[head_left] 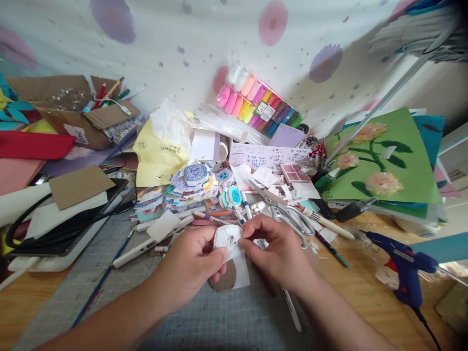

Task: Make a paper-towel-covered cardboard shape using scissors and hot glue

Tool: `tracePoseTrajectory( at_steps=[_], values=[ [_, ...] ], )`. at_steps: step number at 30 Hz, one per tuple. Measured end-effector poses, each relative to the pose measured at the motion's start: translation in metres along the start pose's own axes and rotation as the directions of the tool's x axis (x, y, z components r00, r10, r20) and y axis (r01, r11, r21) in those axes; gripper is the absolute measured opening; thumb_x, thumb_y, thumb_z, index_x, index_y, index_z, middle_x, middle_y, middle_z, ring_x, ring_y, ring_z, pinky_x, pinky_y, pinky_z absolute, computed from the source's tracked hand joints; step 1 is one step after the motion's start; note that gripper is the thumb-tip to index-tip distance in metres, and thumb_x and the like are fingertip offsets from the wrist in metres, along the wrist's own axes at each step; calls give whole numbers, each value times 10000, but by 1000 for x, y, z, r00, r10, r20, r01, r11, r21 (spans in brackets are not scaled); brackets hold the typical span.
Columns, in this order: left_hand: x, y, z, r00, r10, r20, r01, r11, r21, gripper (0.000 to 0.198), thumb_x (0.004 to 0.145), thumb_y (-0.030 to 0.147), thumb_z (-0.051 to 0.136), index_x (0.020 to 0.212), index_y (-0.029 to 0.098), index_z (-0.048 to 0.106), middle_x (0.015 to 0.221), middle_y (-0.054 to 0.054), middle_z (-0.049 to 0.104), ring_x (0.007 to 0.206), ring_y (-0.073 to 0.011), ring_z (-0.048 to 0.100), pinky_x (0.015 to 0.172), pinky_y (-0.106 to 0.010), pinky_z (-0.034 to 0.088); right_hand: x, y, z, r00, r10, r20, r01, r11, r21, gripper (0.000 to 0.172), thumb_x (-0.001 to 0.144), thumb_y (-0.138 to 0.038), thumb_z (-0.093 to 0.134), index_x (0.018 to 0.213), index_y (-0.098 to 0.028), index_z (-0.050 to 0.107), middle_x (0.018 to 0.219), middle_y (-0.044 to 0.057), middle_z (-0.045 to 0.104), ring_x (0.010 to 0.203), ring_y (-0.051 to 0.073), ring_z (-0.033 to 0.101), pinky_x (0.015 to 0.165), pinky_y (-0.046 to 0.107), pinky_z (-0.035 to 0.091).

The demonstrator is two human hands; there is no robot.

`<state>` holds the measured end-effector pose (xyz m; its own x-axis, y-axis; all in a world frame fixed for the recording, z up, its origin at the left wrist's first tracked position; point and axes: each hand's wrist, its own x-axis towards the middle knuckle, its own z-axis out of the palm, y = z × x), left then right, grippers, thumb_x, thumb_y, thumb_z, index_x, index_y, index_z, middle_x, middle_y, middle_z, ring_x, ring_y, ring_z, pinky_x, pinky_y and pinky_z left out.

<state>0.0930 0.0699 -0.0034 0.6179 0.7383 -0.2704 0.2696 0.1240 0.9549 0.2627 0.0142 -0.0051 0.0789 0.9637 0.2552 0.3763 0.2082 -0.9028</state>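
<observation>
Between my two hands is a small white ruffled round piece [224,237], with a hole or dark spot near its middle; I cannot tell whether it is paper or fabric. My left hand [197,263] grips it from the left, thumb on top. On its right edge, my right hand [276,246] pinches with thumb and forefinger. Below them a brown disc [224,276] and a white paper piece [241,270] lie on the grey cutting mat [190,321]. Close behind are a pile of colourful ruffled paper pieces [193,178] and silver scissors [281,207].
At right, a blue glue gun [402,263] lies near a green flower picture [387,161] and a metal lamp arm [387,92]. Coloured clay packs [263,102] stand at the back. Leftward are a cardboard box [69,122], a black cable [22,214] and a thin paintbrush [106,273].
</observation>
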Motion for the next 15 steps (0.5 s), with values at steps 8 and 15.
tracePoseTrajectory(
  at_steps=[8,15],
  values=[
    [0,1,1,999,-26,32,26,1000,-5,111,749,188,543,648,171,586,517,30,584,463,-105,516,460,-205,407,5,5,-3,975,213,68,-224,928,296,116,684,-136,660,709,-175,554,656,-38,557,568,90,489,539,220,376],
    [2,-2,1,995,-89,41,95,982,-161,104,745,191,558,650,155,583,495,20,592,442,-96,511,446,-202,409,5,9,-7,970,208,124,-242,839,488,74,754,-225,623,787,-164,597,672,-20,592,617,105,552,596,240,435]
  ],
)
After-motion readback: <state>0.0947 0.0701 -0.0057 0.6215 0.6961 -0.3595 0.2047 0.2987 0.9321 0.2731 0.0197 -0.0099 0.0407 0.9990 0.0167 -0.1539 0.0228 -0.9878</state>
